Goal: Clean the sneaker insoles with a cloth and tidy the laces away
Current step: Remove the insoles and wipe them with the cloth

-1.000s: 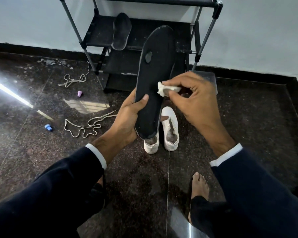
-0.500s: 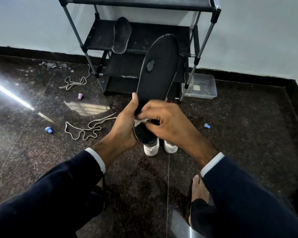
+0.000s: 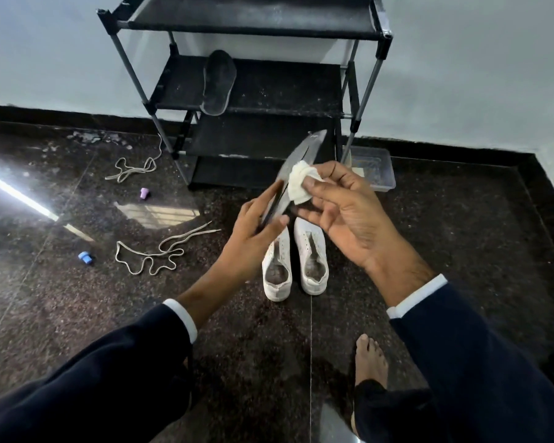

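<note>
My left hand point(image 3: 253, 231) grips the heel end of a dark insole point(image 3: 296, 161), which is turned almost edge-on and blurred. My right hand point(image 3: 343, 209) pinches a crumpled white cloth point(image 3: 299, 183) against the insole's side. Below the hands, a pair of white sneakers point(image 3: 301, 266) stands on the floor without laces. A second insole point(image 3: 219, 83) lies on the middle shelf of the black shoe rack point(image 3: 301, 91). Two loose laces lie on the floor, one near the sneakers point(image 3: 154, 254) and one by the rack's left leg point(image 3: 131, 169).
A clear plastic box point(image 3: 373, 169) sits right of the rack. A purple cap point(image 3: 144, 193) and a blue cap point(image 3: 85, 257) lie on the dark polished floor. My bare foot point(image 3: 370, 359) rests at the lower right. The wall runs behind the rack.
My left hand has turned the insole from flat-on to nearly edge-on and lowered it. My right hand moved the cloth from the heel up to the insole's middle.
</note>
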Tool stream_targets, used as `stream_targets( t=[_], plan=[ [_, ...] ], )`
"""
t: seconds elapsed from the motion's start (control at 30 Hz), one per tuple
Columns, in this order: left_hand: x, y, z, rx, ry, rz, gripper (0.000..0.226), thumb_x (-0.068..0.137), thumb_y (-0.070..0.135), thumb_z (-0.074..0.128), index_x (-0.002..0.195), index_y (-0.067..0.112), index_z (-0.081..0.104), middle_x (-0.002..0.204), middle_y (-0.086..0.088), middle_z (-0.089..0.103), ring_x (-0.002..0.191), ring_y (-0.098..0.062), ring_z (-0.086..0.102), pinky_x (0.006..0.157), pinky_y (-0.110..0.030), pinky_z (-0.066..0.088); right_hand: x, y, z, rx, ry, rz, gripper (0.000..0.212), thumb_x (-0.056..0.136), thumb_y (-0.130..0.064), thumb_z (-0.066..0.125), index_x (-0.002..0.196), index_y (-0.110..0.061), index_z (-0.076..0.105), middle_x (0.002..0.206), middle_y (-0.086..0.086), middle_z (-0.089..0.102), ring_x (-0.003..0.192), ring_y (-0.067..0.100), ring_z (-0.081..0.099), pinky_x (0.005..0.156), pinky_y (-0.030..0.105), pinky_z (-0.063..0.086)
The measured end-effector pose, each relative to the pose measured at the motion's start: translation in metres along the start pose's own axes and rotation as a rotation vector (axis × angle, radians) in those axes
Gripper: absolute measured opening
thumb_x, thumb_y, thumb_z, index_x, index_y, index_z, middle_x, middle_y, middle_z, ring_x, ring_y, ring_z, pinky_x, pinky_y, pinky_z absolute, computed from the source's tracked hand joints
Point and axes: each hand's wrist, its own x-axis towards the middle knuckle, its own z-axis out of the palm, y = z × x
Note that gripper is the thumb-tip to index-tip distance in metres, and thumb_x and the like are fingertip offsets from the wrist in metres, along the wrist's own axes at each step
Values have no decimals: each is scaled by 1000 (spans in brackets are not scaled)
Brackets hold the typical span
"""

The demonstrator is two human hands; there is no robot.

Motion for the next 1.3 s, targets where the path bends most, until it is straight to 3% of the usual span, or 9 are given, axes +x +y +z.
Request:
stream_targets(
  t=[0.1, 0.2, 0.37, 0.5, 0.67, 0.87, 0.97, 1.17, 1.3],
  plan=[
    [-3, -9, -2, 428, 10, 105, 68, 86, 62, 51, 149, 61, 26, 152, 4, 32, 140, -15, 30, 118, -45, 27, 2, 5, 1, -16, 104, 29, 18, 93, 3, 62, 87, -14, 66, 102, 11, 73, 98, 25, 71, 94, 49, 58],
    [-6, -4, 0, 533, -51, 108, 80, 82, 70, 49, 154, 55, 17, 157, 7, 20, 141, -19, 25, 111, -40, 21, 5, 10, 0, -114, 262, -34, 16, 91, 2, 66, 88, -13, 68, 93, 8, 74, 87, 20, 72, 89, 43, 59],
    [3, 17, -9, -92, -52, -89, 75, 99, 46, 57, 160, 34, 15, 151, 9, 37, 126, 6, 51, 102, -20, 48, 6, 6, -9, -156, 261, 11, 14, 90, 1, 68, 91, -13, 68, 90, 6, 73, 81, 16, 70, 69, 29, 59],
    [15, 17, -30, -395, 3, -119, 53, 92, 22, 65, 142, 9, 50, 132, -14, 65, 122, -21, 63, 106, -45, 49, 4, 3, -12, -251, 18, 174, 15, 90, 2, 64, 92, -13, 68, 86, 6, 72, 76, 14, 68, 63, 24, 56],
    [15, 18, -35, -466, -5, -43, 44, 91, 4, 64, 133, 2, 52, 120, -20, 66, 110, -29, 65, 93, -39, 57, 1, 4, -6, -339, -69, 234, 12, 92, 0, 64, 94, -12, 68, 89, 7, 71, 79, 14, 68, 62, 24, 58],
    [16, 12, -33, -138, 66, 62, 45, 85, 9, 68, 128, 18, 57, 117, -19, 68, 110, -36, 66, 97, -58, 53, 4, 1, -15, -1061, 114, -170, 14, 89, -13, 75, 94, -25, 69, 104, -2, 68, 94, 10, 67, 84, 27, 56],
    [16, 10, -28, -147, 51, 68, 50, 83, 7, 70, 130, 14, 56, 118, -22, 67, 110, -34, 67, 97, -55, 54, 1, -2, -7, -1001, 127, -372, 14, 89, -10, 74, 97, -21, 71, 93, -10, 70, 87, 0, 65, 75, 13, 50],
    [10, 11, -14, -300, -90, 37, 62, 88, -16, 63, 144, 3, 44, 129, -17, 64, 115, -22, 64, 95, -32, 54, -2, -2, -4, -1145, 151, -682, 22, 91, -6, 69, 111, -17, 73, 101, -2, 67, 93, 7, 63, 83, 15, 48],
    [9, 13, -14, -353, -129, 41, 69, 86, -20, 61, 147, 4, 41, 139, -20, 59, 120, -24, 61, 97, -31, 52, 0, -6, -9, -1125, 230, -728, 23, 89, -3, 71, 107, -16, 77, 98, -1, 66, 85, 8, 62, 79, 14, 48]
  ],
)
